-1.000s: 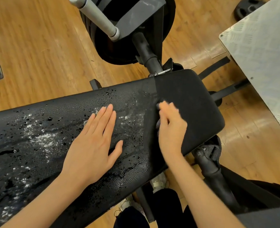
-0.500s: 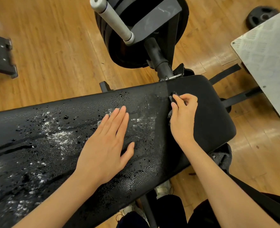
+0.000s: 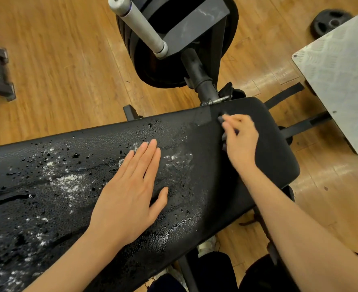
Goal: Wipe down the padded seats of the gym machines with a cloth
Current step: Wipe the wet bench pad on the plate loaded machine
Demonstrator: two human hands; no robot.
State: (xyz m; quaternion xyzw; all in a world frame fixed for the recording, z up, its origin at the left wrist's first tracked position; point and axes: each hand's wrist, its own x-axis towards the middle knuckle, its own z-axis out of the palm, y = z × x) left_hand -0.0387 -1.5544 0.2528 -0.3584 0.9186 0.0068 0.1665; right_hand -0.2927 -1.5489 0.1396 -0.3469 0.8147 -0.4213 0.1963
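Wood floor. Black padded seat, wet, white-flecked. Left hand flat on seat, fingers straight, together. Right hand at 2 o'clock, fingers clamped on dark cloth.

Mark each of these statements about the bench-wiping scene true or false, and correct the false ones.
1. The left hand lies flat with straight fingers on the padded bench. True.
2. The right hand holds a dark cloth against the bench. True.
3. The whole bench is dry. False: droplets and white foam cover the part by the left hand; only the end beyond the right hand looks dull and wiped.
4. The floor is grey carpet. False: it is wooden boards.
5. A weight plate lies on the floor at the upper right. True.
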